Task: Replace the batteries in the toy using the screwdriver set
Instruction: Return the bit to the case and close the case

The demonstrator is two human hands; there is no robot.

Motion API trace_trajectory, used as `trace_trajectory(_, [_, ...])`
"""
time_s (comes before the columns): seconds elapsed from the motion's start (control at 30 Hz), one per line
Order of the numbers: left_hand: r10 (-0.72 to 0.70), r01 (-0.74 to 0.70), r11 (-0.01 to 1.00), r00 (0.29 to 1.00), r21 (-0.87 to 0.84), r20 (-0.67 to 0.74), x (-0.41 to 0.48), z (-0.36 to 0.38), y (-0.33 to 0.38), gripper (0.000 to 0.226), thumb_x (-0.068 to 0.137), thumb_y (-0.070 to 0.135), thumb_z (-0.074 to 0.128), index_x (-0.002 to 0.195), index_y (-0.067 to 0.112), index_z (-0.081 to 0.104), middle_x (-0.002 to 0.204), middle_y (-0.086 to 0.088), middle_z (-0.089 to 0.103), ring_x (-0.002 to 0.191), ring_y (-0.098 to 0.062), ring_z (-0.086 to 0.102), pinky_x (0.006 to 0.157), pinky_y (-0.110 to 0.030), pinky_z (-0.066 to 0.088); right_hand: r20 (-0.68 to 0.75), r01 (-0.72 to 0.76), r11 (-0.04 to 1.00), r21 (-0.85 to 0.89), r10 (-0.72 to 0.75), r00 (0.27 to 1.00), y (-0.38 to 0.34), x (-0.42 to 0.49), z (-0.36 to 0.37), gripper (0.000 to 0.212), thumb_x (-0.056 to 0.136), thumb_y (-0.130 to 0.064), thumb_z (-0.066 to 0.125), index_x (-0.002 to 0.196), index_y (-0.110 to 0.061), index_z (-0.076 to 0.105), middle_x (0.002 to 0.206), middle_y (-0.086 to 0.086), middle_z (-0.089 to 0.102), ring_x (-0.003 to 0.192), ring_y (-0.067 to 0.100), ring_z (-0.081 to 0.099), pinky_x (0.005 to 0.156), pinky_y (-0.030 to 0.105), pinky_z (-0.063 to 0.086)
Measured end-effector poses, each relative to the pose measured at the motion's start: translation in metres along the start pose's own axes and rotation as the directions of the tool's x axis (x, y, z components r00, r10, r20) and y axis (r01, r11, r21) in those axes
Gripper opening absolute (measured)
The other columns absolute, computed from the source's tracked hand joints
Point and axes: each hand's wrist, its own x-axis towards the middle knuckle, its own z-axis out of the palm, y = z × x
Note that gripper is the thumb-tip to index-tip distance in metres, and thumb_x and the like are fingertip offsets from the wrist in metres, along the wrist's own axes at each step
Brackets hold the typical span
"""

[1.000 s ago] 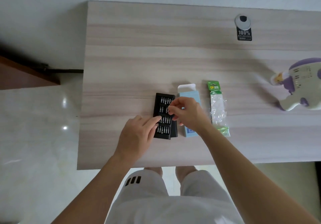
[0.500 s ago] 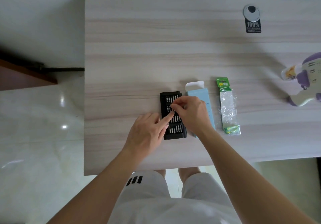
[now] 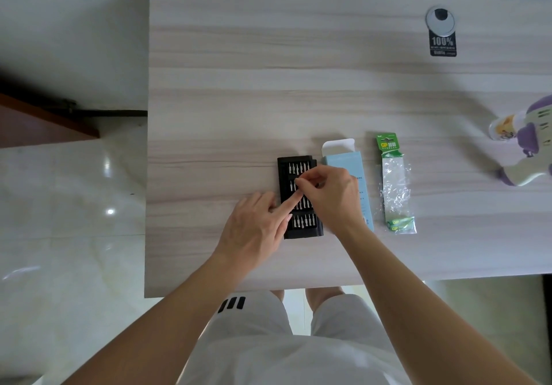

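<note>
Choosing a bit; pinching one bit (image 3: 295, 182) in case (image 3: 302, 234) with right hand (image 3: 331, 196); steadying case with straight-fingered left hand (image 3: 257, 226); leaving toy (image 3: 528, 151) far right, apparently unopened; next, likely: lifting bit straight out, fitting a handle.

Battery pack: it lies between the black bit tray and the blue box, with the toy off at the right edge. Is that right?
No. In the head view the blue box lies between the black bit tray and the battery pack; the pack is to the right of the box. The toy is off at the right edge, as stated.
</note>
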Motion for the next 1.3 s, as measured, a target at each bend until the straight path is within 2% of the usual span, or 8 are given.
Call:
trace_trajectory(0.37, [-0.025, 0.025, 1.000, 1.000, 0.001, 0.000, 0.000, 0.003, 0.001, 0.052, 0.100, 0.032, 0.041, 0.152, 0.030, 0.037, 0.085, -0.005, 0.048, 0.072, -0.024, 0.046, 0.064, -0.038, 0.043, 0.009, -0.087, 0.995, 0.056, 0.087, 0.996, -0.003, 0.004, -0.001, 0.003, 0.081, -0.027, 0.075, 0.080, -0.025, 0.077, 0.067, -0.014, 0.070, 0.074, 0.005, 0.068, 0.070, 0.028, 0.057])
trace_trajectory(0.57, [-0.019, 0.019, 1.000, 1.000, 0.006, 0.010, -0.001, 0.005, 0.000, 0.052, 0.101, 0.032, 0.043, 0.152, 0.030, 0.038, 0.087, -0.003, 0.049, 0.075, -0.023, 0.046, 0.066, -0.036, 0.040, 0.042, -0.105, 0.994, 0.027, 0.103, 0.994, -0.006, 0.010, -0.005, 0.007, 0.076, -0.029, 0.080, 0.074, -0.027, 0.074, 0.065, -0.013, 0.068, 0.071, 0.005, 0.067, 0.064, 0.021, 0.049])
trace_trajectory(0.73, [-0.024, 0.024, 1.000, 0.999, -0.003, 0.037, -0.001, 0.006, 0.000, 0.049, 0.102, 0.033, 0.041, 0.151, 0.029, 0.040, 0.088, -0.002, 0.050, 0.078, -0.024, 0.049, 0.069, -0.038, 0.040, 0.075, -0.142, 0.989, 0.045, 0.139, 0.987, -0.006, 0.015, -0.007, 0.021, 0.069, -0.027, 0.084, 0.067, -0.029, 0.063, 0.065, -0.006, 0.070, 0.066, 0.015, 0.070, 0.071, 0.040, 0.060])
trace_trajectory(0.9, [-0.029, 0.029, 1.000, 0.998, 0.011, 0.052, -0.001, 0.006, 0.001, 0.050, 0.102, 0.034, 0.040, 0.151, 0.028, 0.038, 0.089, -0.001, 0.050, 0.081, -0.024, 0.050, 0.070, -0.038, 0.040, 0.118, -0.122, 0.990, 0.066, 0.113, 0.987, -0.004, 0.017, -0.010, 0.017, 0.073, -0.023, 0.082, 0.071, -0.025, 0.065, 0.062, -0.004, 0.069, 0.058, 0.013, 0.071, 0.070, 0.046, 0.061])
trace_trajectory(1.13, [-0.023, 0.022, 1.000, 0.998, 0.017, 0.052, -0.001, 0.008, -0.001, 0.048, 0.103, 0.036, 0.037, 0.151, 0.030, 0.034, 0.089, -0.002, 0.050, 0.079, -0.024, 0.050, 0.068, -0.038, 0.042, 0.225, -0.091, 0.995, 0.026, 0.083, 0.971, -0.008, 0.024, -0.018, 0.013, 0.078, -0.012, 0.079, 0.076, -0.015, 0.067, 0.059, -0.001, 0.069, 0.054, 0.015, 0.071, 0.065, 0.044, 0.063])
trace_trajectory(1.3, [-0.033, 0.033, 0.999, 0.999, -0.003, 0.012, -0.002, 0.009, -0.001, 0.044, 0.103, 0.038, 0.040, 0.146, 0.028, 0.045, 0.089, -0.002, 0.050, 0.077, -0.024, 0.051, 0.067, -0.038, 0.042, 0.234, -0.073, 0.997, 0.020, 0.066, 0.970, -0.008, 0.025, -0.019, 0.013, 0.078, -0.011, 0.079, 0.076, -0.013, 0.067, 0.058, 0.000, 0.069, 0.053, 0.016, 0.071, 0.062, 0.040, 0.063])
